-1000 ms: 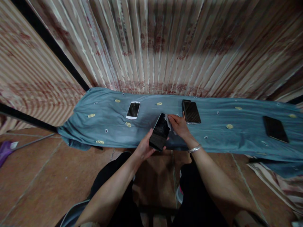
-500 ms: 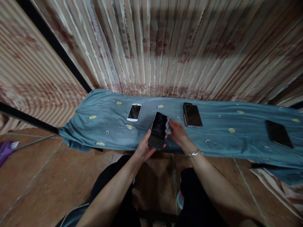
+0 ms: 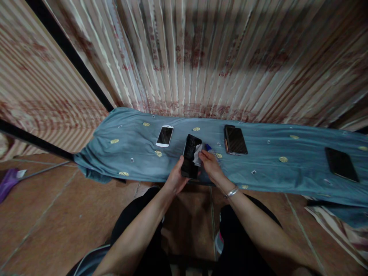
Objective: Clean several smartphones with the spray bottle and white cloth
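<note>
Black phone (image 3: 191, 156) sits clamped in the left hand (image 3: 176, 179), screen up for wiping. Right hand (image 3: 209, 165) fingers pinch a small cloth (image 3: 197, 156) against the glass.

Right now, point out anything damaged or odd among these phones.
The black phone in the left hand looks cracked: pale web-like lines spread over its upper screen. The right hand presses a small white cloth on it. The white phone and two dark phones show no such marks.

Blue item (image 3: 207, 147) — mostly hidden
</note>
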Demonstrator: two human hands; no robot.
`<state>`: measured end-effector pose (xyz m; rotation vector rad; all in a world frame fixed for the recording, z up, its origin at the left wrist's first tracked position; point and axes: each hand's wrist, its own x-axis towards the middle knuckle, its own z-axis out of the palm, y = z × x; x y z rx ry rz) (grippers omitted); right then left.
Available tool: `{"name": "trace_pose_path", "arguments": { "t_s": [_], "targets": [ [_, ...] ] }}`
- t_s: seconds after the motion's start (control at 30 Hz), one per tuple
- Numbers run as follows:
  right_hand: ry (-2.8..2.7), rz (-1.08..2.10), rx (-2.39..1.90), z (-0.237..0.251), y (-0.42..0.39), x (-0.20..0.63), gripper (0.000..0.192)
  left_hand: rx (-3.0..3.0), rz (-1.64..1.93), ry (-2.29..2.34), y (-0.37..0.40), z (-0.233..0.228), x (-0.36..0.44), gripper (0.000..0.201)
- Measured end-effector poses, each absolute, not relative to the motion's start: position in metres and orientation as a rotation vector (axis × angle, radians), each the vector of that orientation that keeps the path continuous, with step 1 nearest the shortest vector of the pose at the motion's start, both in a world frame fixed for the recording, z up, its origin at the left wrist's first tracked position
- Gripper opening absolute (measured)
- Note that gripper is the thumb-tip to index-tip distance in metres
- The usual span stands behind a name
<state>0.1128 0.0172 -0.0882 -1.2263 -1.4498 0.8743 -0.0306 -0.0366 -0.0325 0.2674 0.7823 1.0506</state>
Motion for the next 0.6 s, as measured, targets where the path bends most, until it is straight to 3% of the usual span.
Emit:
{"name": "trace_pose_path", "arguments": {
  "t_s": [0.27, 0.5, 0.6],
  "targets": [
    [-1.595, 0.49, -1.406, -0.096, 0.012, 0.106, 0.055, 0.252, 1.028, 0.796, -0.037, -0.024, -0.026, 0.047],
    [-1.585, 0.376, -1.418, -0.086, 0.023, 0.12, 0.067, 0.234, 1.0, 0.803, -0.04, -0.024, -0.025, 0.049],
    [-1.598, 0.282, -1.377, -0.073, 0.027, 0.125, 0.06, 0.252, 0.967, 0.767, -0.041, -0.025, -0.025, 0.05]
  ]
}}
